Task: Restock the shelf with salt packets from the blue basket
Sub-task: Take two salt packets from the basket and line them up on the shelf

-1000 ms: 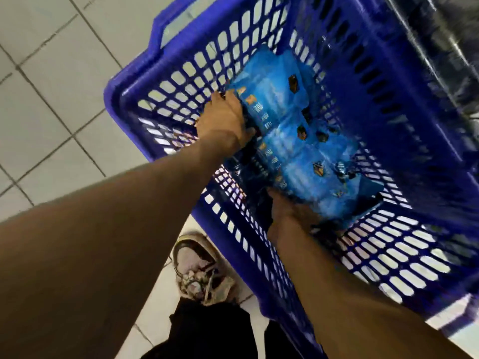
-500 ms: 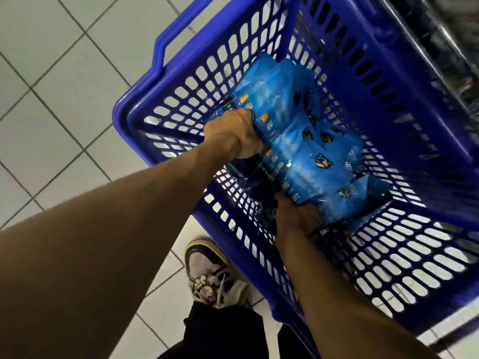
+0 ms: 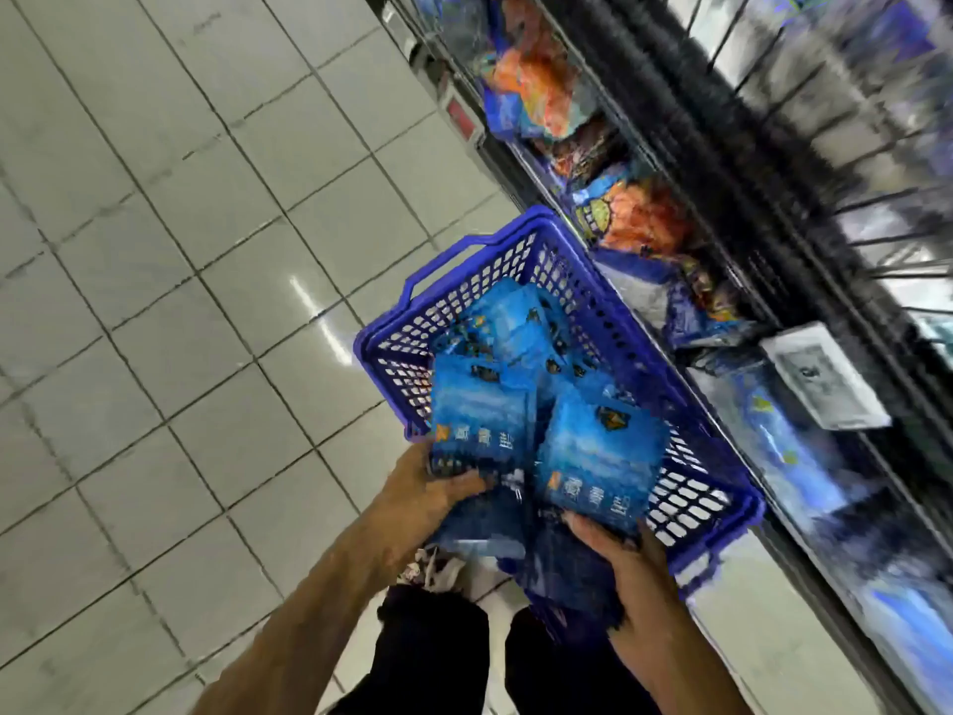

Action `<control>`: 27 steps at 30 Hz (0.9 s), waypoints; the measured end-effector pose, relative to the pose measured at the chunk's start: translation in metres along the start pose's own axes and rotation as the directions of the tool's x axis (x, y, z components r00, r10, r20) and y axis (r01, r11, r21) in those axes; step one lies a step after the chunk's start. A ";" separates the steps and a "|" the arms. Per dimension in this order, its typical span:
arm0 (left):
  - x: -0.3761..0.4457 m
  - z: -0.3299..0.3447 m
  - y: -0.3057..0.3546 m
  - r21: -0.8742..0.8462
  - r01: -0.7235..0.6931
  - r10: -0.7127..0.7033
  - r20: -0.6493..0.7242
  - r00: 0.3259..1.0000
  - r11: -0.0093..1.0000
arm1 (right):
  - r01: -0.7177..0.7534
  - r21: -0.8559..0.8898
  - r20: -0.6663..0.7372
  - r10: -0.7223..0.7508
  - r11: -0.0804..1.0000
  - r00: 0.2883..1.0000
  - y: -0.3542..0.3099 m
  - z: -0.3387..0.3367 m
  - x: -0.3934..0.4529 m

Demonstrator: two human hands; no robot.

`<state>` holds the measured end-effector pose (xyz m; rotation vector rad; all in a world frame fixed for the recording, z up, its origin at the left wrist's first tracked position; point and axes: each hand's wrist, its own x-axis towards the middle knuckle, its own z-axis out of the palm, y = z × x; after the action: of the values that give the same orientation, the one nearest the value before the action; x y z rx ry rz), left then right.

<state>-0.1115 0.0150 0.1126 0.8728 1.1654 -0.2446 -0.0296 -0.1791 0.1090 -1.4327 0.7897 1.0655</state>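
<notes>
You hold two bundles of flat, glossy blue plastic salt packets, one bundle in each hand, just above the near end of the blue perforated plastic basket (image 3: 608,322) that stands on the grey tiled floor (image 3: 154,250). Your left hand (image 3: 433,495) grips the left bundle of packets (image 3: 477,423) at its lower edge, with the fingers curled round it from below, so the printed faces stand up toward you and do not slide apart. Your right hand (image 3: 616,552) supports the right bundle of packets (image 3: 601,456) from underneath in the same way, the fingers closed on its bottom edge; how each finger lies I cannot tell, because the frame is blurred. More loose blue packets (image 3: 515,322) lie deeper in the basket, so I judge the restocking is far from finished. The basket sits just beside the dark metal shelf (image 3: 773,209) on your right, probably to keep the carry short.
</notes>
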 end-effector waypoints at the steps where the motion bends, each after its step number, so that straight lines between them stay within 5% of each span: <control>1: -0.029 0.000 0.003 -0.053 0.007 -0.006 0.025 1.000 0.999 | 0.003 -0.010 0.019 -0.003 1.000 1.000 -0.010 -0.003 -0.027; 8: -0.219 -0.006 0.059 -0.101 0.003 0.002 0.045 0.999 0.995 | 0.074 -0.105 0.146 -0.058 0.992 0.988 -0.088 0.002 -0.215; 13: -0.343 -0.007 0.107 -0.073 -0.076 0.079 0.027 0.997 0.994 | 0.249 -0.272 0.162 -0.211 0.930 0.964 -0.132 0.002 -0.333; 19: -0.453 0.004 0.146 -0.119 -0.199 0.188 -0.099 0.977 0.973 | 0.476 -0.278 0.260 -0.411 0.835 0.874 -0.174 -0.022 -0.441; 27: -0.503 0.039 0.190 -0.034 -0.367 0.368 0.058 0.928 0.930 | 0.593 -0.084 0.079 -0.588 0.801 0.805 -0.189 -0.072 -0.519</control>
<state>-0.1794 -0.0170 0.6467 1.0375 0.9217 0.0484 -0.0351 -0.2731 0.6575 -1.5899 0.2075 0.6516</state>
